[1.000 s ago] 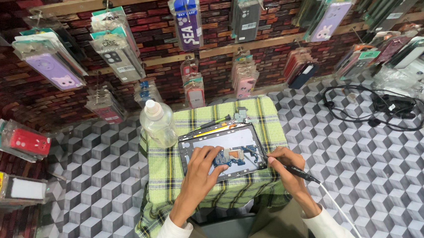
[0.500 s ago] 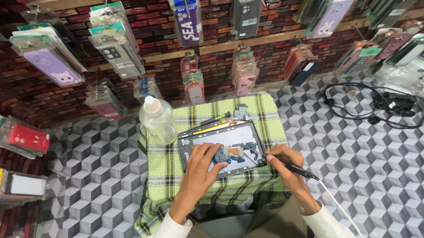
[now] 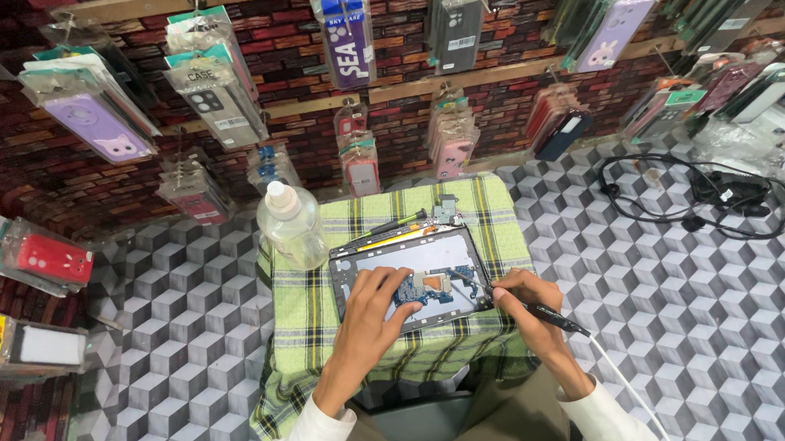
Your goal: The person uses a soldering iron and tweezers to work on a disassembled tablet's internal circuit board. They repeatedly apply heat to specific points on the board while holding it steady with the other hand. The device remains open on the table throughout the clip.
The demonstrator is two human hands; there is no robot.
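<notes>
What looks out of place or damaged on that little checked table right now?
The tablet lies with its back cover off and the circuit board bare. The left hand steadies it; the right hand holds a corded tool at its edge. Nothing looks spilled.

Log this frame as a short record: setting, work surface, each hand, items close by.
setting: brick-pattern wall hung with packaged phone cases
work surface: small table under a green checked cloth
device: opened tablet, circuit board exposed
left hand: fingers spread flat on the tablet
right hand: grips a corded pen-shaped tool, tip at the board
nearby: clear plastic bottle, screwdriver, coiled black cable on the floor
</notes>
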